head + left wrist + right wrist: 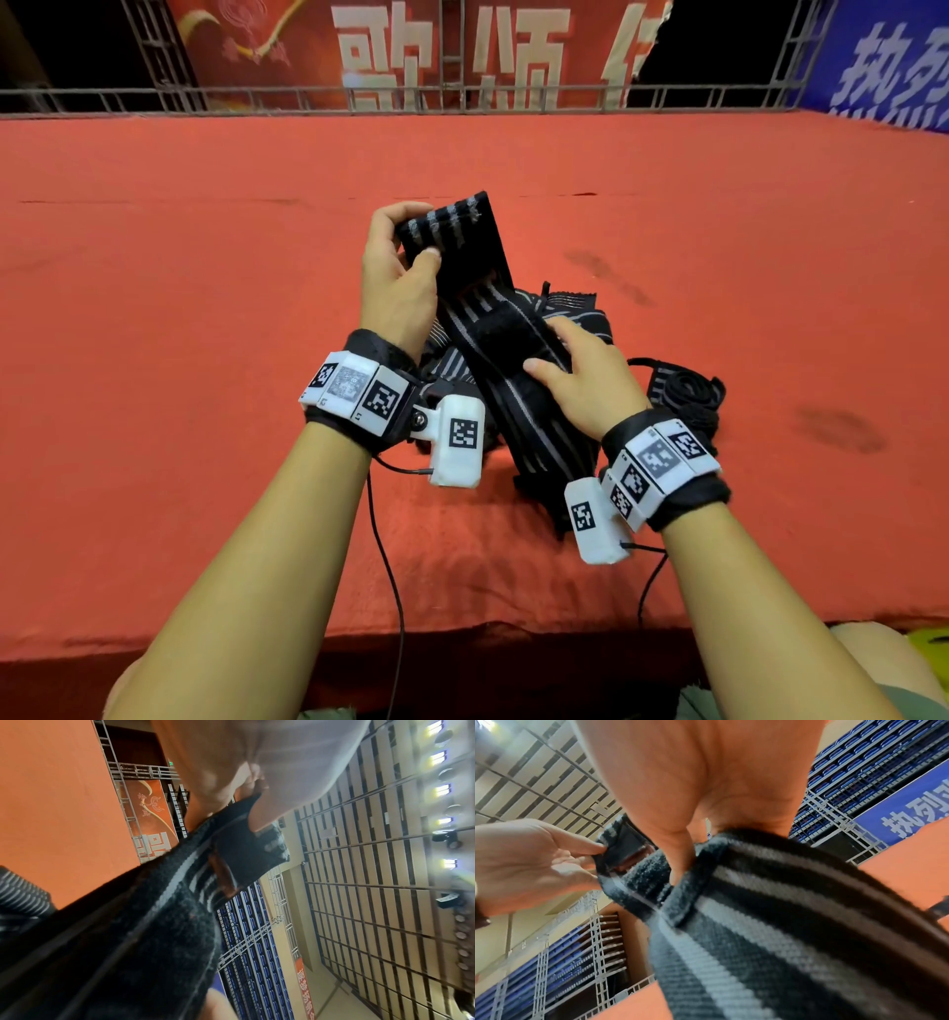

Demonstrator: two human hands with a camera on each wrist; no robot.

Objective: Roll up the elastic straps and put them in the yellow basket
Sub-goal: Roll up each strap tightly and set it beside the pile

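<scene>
Head view, strap: we see one black elastic strap point(493, 329) with grey lengthwise stripes, held up slanting above the red cloth table point(205, 308), its lower end trailing down toward the table's near edge.
Head view, grip: our left hand point(398, 277) pinches the strap's top end between thumb and curled fingers; our right hand point(580, 377) wraps around the middle, thumb across a fuzzy black patch.
Head view, other straps: a loose pile of striped straps point(570, 313) lies on the table behind the hands, and a coiled black strap point(688, 395) sits just right of our right wrist.
Head view, basket: a yellow edge shows at the lower right corner; we cannot tell whether it is the basket.
Left wrist view: the strap point(159, 902) runs away from the camera, folded over at the far end where the fingers point(259, 817) clamp it.
Right wrist view: our right hand point(706, 780) closes over the woven band point(770, 923); the left hand's fingertips point(595, 847) pinch the far end.
Handling: we judge it light, limp and stretchy, not fragile; the weave looks grippy.
Where to hold: we would start the roll at the pinched end, keeping tension with the other hand so the coil stays tight.
</scene>
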